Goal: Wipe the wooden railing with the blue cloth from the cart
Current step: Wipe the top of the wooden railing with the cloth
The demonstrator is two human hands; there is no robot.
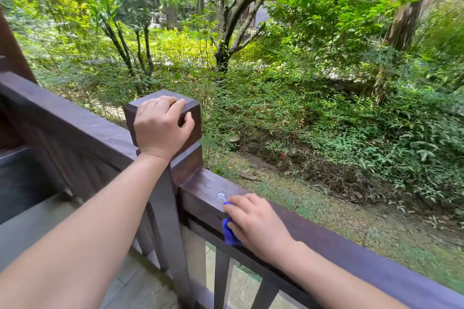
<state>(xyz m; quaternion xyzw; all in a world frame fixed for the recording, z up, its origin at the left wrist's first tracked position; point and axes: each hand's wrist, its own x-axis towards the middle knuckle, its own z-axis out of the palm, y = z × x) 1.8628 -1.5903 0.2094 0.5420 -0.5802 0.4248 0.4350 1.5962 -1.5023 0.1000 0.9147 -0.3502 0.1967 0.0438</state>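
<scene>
A dark brown wooden railing (351, 246) runs from the square corner post (193, 108) down to the lower right. My right hand (256, 223) lies on the top rail just right of the post and holds the blue cloth (229, 232) against the wood; only a small part of the cloth shows under the palm. A wet sheen and a small water drop (221, 195) mark the rail just ahead of the fingers. My left hand (160, 124) grips the top of the corner post, fingers curled over its far edge.
A second run of railing (62, 123) leads from the post to the upper left. Vertical balusters (221, 281) stand under the rail above a stone-tiled floor (140, 291). Beyond the rail lie mossy ground, shrubs and trees (223, 32).
</scene>
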